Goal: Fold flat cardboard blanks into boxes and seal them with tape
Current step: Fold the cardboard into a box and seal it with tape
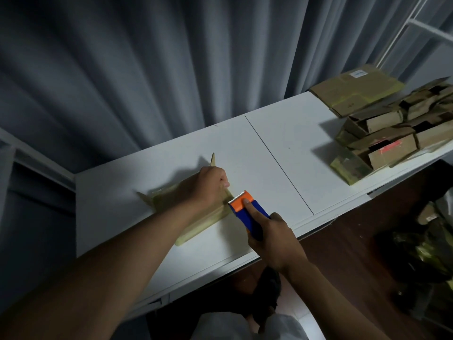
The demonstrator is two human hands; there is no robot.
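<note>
Left hand (210, 184) is curled and pressing down on the box (193, 217) lying on the white table (269, 153), while the right hand (269, 238) grips the blue and orange tape dispenser (247, 212) with its toothed edge right at the box's end, more boxes (382, 141) piled far right.

The room is dim and bluish. Light falls from my right, so my left hand (210, 185) throws a soft shadow leftward across the white table (282, 143). Edges bow, and the cardboard pile (382, 133) smears with blur.
</note>
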